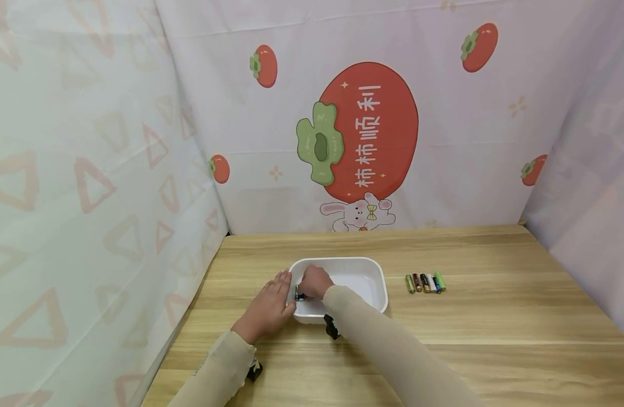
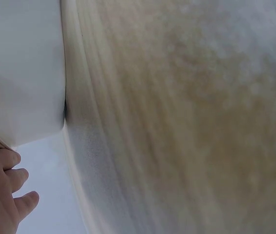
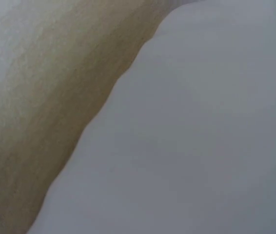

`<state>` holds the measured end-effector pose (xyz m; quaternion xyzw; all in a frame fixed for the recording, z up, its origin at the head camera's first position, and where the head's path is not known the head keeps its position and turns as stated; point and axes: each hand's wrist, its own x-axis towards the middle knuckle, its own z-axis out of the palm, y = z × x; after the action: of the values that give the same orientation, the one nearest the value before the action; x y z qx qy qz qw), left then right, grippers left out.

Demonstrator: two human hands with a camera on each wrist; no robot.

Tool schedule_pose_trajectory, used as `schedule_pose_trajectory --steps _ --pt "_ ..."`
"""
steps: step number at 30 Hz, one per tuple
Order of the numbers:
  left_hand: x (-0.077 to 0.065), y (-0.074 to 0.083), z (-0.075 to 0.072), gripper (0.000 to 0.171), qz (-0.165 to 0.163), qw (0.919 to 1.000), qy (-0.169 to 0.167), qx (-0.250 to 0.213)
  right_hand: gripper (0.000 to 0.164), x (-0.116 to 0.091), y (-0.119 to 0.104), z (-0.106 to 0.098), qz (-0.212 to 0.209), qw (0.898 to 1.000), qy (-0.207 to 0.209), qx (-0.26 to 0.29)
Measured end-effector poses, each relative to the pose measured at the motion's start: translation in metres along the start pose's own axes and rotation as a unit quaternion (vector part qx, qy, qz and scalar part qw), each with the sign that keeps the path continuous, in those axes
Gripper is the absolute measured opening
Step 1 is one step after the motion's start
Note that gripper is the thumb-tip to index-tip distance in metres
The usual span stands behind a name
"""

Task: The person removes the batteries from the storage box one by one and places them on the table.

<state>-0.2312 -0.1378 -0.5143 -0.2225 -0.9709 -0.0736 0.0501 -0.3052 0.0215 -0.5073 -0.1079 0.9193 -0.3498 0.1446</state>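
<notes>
In the head view, a white rectangular container (image 1: 382, 282) stands on the wooden table. My left hand (image 1: 270, 308) lies along its left end with fingers straight, touching the wall and rim. The left wrist view shows the fingertips (image 2: 17, 179) of this hand beside the white container wall (image 2: 28, 68). My right hand (image 1: 317, 282) reaches into the container's left part, its fingers curled at a small battery (image 1: 299, 294) near the left wall. The hand itself covers part of what its fingertips pinch. A blurred pale surface (image 3: 187, 126) fills most of the right wrist view.
Several batteries (image 1: 425, 283) in mixed colours lie side by side in a row on the table (image 1: 469, 328), right of the container. A printed cloth (image 1: 261, 203) hangs behind the table's back edge, and another cloth (image 1: 103, 226) borders the left side.
</notes>
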Motion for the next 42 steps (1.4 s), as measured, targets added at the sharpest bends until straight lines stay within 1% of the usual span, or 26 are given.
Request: schedule_pose_trajectory --steps 6,10,12,15,19,24,32,34,37,42 --pt "0.0012 -0.0014 0.0011 0.068 0.001 1.0000 -0.002 0.003 0.019 0.0007 0.0022 0.0002 -0.015 1.000 0.002 0.004" --pt "0.0020 -0.0025 0.0023 0.069 0.007 0.9999 0.001 0.008 0.014 -0.0014 0.0036 -0.0030 -0.022 0.999 -0.007 0.040" --pt "0.0023 -0.0025 0.0023 0.069 0.008 0.9999 0.003 0.007 0.011 -0.0032 0.0036 -0.0055 -0.017 0.997 -0.013 0.067" --pt "0.0026 -0.0031 0.0033 0.069 0.008 0.9999 0.004 0.007 0.009 -0.0038 0.0032 -0.0069 -0.008 0.996 -0.015 0.086" --pt "0.0027 -0.0041 0.0040 0.069 0.011 0.9998 0.008 0.011 0.013 -0.0034 0.0022 -0.0064 -0.006 0.996 -0.012 0.083" --pt "0.0024 -0.0036 0.0037 0.068 0.007 0.9999 0.006 0.007 0.019 -0.0040 0.0016 -0.0074 -0.007 0.997 -0.014 0.075" --pt "0.0030 -0.0045 0.0069 0.071 -0.005 0.9999 -0.011 0.005 0.010 -0.0014 0.0049 -0.0067 0.001 0.995 -0.020 0.098" --pt "0.0030 -0.0050 0.0075 0.071 -0.003 0.9999 -0.009 0.006 0.011 -0.0008 0.0052 -0.0069 -0.001 0.995 -0.015 0.098" --pt "0.0029 -0.0055 0.0078 0.071 -0.001 1.0000 -0.006 0.006 0.010 -0.0008 0.0046 -0.0074 -0.009 0.996 -0.007 0.093" --pt "0.0029 -0.0053 0.0075 0.070 0.001 1.0000 -0.001 0.002 0.008 0.0003 0.0041 -0.0061 -0.019 0.998 -0.009 0.063"
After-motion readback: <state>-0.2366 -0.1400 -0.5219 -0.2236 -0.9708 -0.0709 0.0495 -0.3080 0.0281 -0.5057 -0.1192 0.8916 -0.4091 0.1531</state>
